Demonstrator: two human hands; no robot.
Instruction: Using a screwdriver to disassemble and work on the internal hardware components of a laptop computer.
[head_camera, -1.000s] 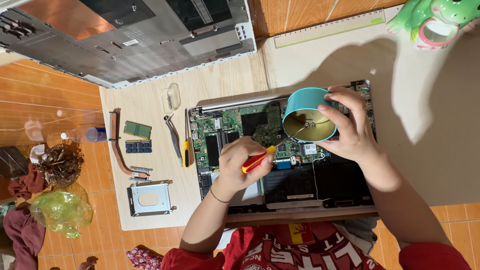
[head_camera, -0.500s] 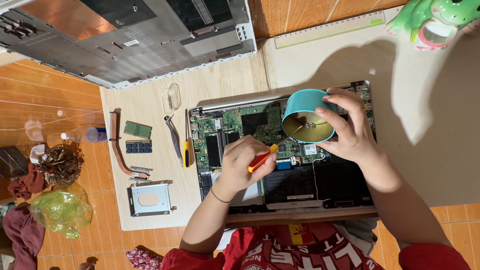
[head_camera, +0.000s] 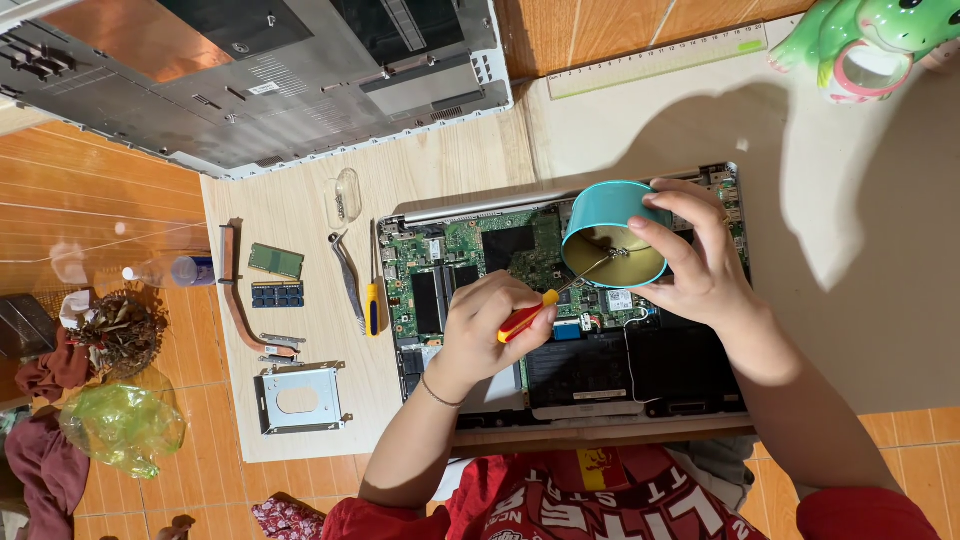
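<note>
My left hand (head_camera: 480, 330) grips a red-and-yellow-handled screwdriver (head_camera: 523, 318); its thin shaft reaches up into the mouth of a teal cup (head_camera: 598, 207). My right hand (head_camera: 700, 268) holds that cup tilted on its side, its gold-coloured inside facing me. Both hands hover over an opened laptop (head_camera: 455, 250), whose green circuit board and black battery are exposed. What the screwdriver tip touches inside the cup is too small to make out.
On the wooden board left of the laptop lie tweezers (head_camera: 350, 282), a yellow-handled screwdriver (head_camera: 372, 305), two memory modules (head_camera: 276, 262), a copper heat pipe (head_camera: 232, 290) and a metal drive bracket (head_camera: 298, 398). The grey bottom cover (head_camera: 250, 80) lies at top left, with a ruler (head_camera: 655, 62) and a green frog figure (head_camera: 870, 40) at the back.
My left hand has edged the screwdriver slightly to the right, toward the cup. The cup and my right hand have hardly moved.
</note>
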